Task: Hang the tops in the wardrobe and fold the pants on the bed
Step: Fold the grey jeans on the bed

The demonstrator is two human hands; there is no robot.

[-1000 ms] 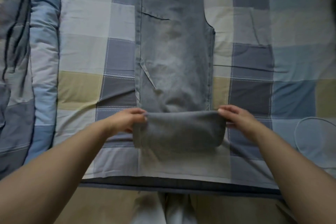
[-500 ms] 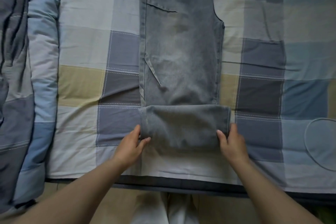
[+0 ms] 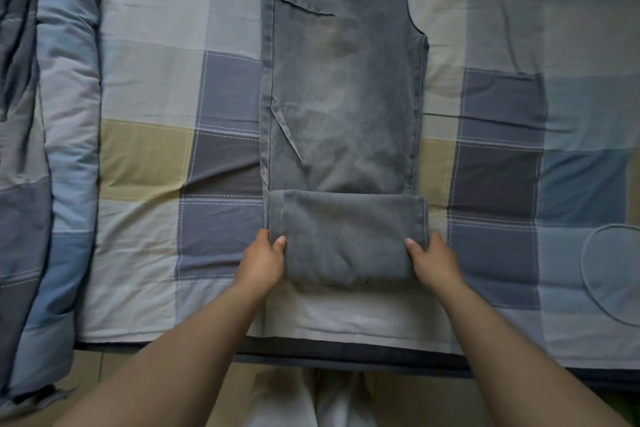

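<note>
One fold made — left hand [image 3: 262,262] and right hand [image 3: 437,262] pinch the pants [image 3: 341,107] hem-roll between them — the length beyond both hands unfolded.

You have one pair of grey jeans [image 3: 343,107] in front of you, laid lengthwise on the bed, with one fold turned up at its near end. You have two hands on that fold: one left hand [image 3: 263,262] at its left side, one right hand [image 3: 434,262] at its right. One checked bedsheet [image 3: 152,156] lies under the jeans. One rolled quilt [image 3: 65,135] lies along the left. One thin cord loop [image 3: 588,274] lies on the right.
</note>
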